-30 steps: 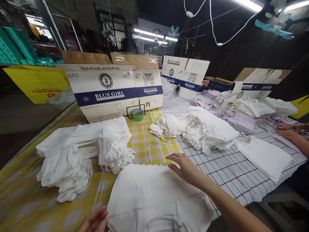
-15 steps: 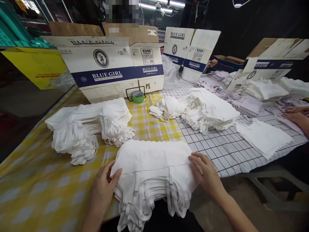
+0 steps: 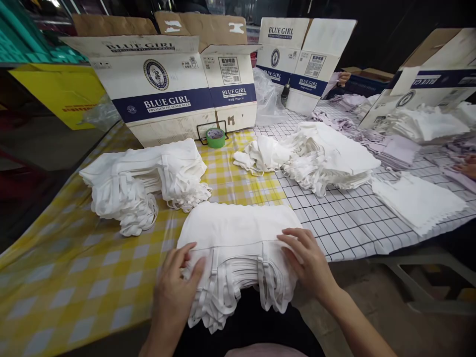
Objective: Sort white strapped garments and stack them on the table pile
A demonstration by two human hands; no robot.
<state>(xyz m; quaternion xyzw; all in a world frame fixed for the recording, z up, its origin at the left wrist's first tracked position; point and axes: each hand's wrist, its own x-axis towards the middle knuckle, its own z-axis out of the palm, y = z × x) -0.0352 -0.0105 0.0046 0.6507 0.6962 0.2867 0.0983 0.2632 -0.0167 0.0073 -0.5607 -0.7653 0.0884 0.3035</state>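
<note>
A thick stack of white strapped garments [image 3: 238,225], seemingly camisole tops, lies at the table's near edge. Its straps dangle over the edge toward my lap. On the stack's left side rests my left hand [image 3: 178,282], open, with thumb and index finger apart on the cloth and slightly blurred. My right hand [image 3: 307,260] touches the right side, fingers spread over the top layer. Beyond my left hand sits a second stack of white garments [image 3: 148,168], its straps bunched toward me. Another white pile [image 3: 330,153] lies farther back on the right.
Opened beer cartons [image 3: 163,94] stand along the back. Green tape [image 3: 215,138] sits before them by a black wire frame. Two cloths, yellow checked [image 3: 85,282] and white grid [image 3: 334,223], cover the table. A co-worker's hand [image 3: 466,167] is at far right, near white pieces [image 3: 420,198].
My left hand has shifted right and farther onto the stack. My right hand has moved slightly inward over the top layer. The view has tilted down a little.
</note>
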